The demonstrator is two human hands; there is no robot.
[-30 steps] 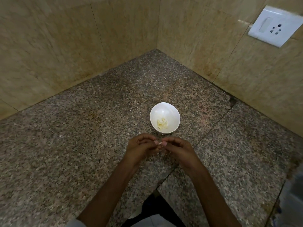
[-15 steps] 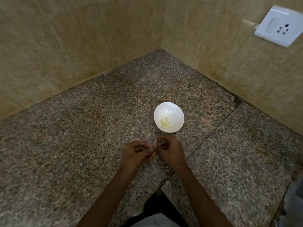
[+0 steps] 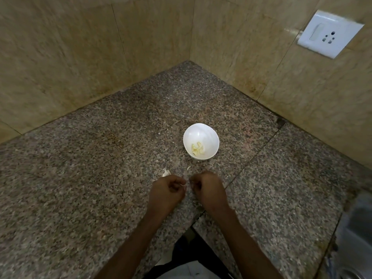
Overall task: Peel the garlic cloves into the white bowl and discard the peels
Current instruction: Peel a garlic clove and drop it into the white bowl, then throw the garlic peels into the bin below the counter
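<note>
Peeled garlic cloves [image 3: 197, 149], pale yellow, heaped in glossy white bowl [image 3: 209, 135]; left hand [image 3: 167, 190] and right hand [image 3: 208, 188] curled close together, any held item not discernible.

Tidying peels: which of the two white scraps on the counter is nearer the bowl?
The smaller scrap, just this side of the white bowl; the bigger scrap lies farther left.

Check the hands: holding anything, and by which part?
Left hand pinches a small whitish scrap at its fingertips; which part, cannot tell. Right hand curled, contents hidden.
</note>
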